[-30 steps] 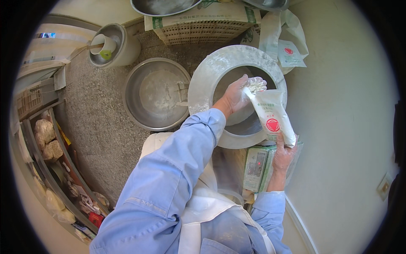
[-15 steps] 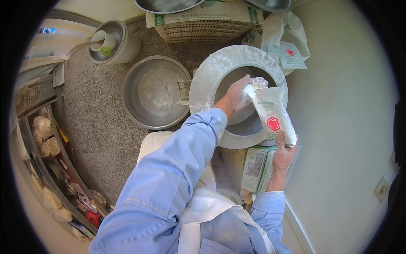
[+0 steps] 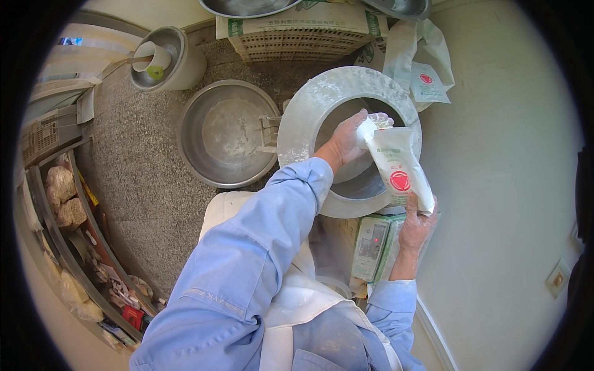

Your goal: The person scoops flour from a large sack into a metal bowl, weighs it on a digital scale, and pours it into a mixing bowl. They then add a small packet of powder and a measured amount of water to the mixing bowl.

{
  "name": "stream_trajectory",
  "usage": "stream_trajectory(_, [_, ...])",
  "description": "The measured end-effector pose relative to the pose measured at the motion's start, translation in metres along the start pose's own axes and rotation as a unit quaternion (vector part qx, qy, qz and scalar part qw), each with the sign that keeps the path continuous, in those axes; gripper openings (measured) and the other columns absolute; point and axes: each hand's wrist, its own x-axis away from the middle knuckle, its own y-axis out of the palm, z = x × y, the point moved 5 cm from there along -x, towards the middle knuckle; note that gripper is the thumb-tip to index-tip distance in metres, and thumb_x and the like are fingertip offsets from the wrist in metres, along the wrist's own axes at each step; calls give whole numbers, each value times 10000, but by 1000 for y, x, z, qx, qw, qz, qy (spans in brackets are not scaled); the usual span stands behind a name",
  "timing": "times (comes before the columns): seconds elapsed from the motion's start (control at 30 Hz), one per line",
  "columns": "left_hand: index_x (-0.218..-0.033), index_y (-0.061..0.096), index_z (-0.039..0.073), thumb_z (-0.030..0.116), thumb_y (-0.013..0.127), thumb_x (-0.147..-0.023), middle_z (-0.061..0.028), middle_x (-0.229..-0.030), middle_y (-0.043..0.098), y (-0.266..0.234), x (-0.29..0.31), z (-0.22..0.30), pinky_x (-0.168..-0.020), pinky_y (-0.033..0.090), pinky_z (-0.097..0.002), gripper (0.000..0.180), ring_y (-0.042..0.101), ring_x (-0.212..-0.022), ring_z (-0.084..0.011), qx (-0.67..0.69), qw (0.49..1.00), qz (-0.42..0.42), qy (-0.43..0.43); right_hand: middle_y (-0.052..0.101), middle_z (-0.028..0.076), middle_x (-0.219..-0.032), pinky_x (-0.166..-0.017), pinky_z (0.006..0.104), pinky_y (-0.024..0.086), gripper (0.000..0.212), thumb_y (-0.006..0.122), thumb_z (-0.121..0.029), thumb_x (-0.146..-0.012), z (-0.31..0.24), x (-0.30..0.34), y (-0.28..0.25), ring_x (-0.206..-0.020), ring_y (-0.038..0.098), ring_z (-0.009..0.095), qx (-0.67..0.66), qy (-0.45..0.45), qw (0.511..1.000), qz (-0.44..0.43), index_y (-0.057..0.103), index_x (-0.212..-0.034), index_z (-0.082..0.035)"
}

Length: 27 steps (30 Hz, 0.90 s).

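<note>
A bakery workroom: floury metal basin [image 3: 228, 133], sacks [image 3: 297, 15], plastic crate [image 3: 297, 43], scale [image 3: 371, 247].

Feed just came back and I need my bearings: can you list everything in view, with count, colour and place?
White bag: 1, white with a red round mark, tilted over the big bowl, held at both ends.
Big metal bowl: 1, silver, flour-dusted wide rim, centre right, on a scale.
Scale: 1, green-grey, under the big bowl.
Empty metal basin: 1, silver, dusted white, left of the big bowl on the floor.
Bucket: 1, pale, upper left, with a cup inside.
Plastic crate: 1, cream, top centre.
Empty bags: a few, white, upper right by the wall.
Shelf: 1, left edge, with bagged goods.
Left hand: at the bag's top end.
Right hand: gripping the bag's lower end.
</note>
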Motion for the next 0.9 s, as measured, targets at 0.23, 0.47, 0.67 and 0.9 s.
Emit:
stream_trajectory(0.23, [-1186, 433, -51, 315, 353, -927, -195, -1199, 499, 0, 1, 0, -1003, 336, -387, 456, 482, -1121, -304, -10, 1000, 7, 0, 578, 85, -1009, -839, 276, 403, 350, 651, -197, -815, -2, -2, 0, -930, 518, 146, 10, -1, 1000, 4, 515, -1057, 17])
stream_trajectory(0.47, [-1173, 456, -42, 329, 330, -932, -184, -1178, 518, 2, 2, 1, -988, 339, -384, 460, 500, -1095, -295, -26, 1000, 13, 1, 577, 83, -1004, -841, 276, 401, 339, 651, -187, -815, -1, -2, 0, -925, 516, 144, -6, -1, 1000, 9, 517, -1053, 14])
stream_trajectory(0.67, [-1180, 450, -46, 315, 365, -923, -187, -1183, 513, 1, 2, 0, -998, 341, -388, 452, 491, -1112, -297, -16, 1000, 12, -4, 576, 82, -1003, -836, 279, 405, 336, 647, -183, -818, 2, -3, -1, -924, 514, 144, -10, -8, 1000, 6, 516, -1054, 16])
stream_trajectory(0.9, [-1163, 463, -45, 318, 360, -922, -185, -1167, 523, 0, 2, -1, -989, 348, -392, 447, 505, -1090, -297, -13, 1000, 12, -3, 570, 82, -1014, -824, 282, 413, 329, 631, -176, -831, 15, -3, -1, -916, 518, 148, -39, 29, 999, 13, 507, -1070, 14])
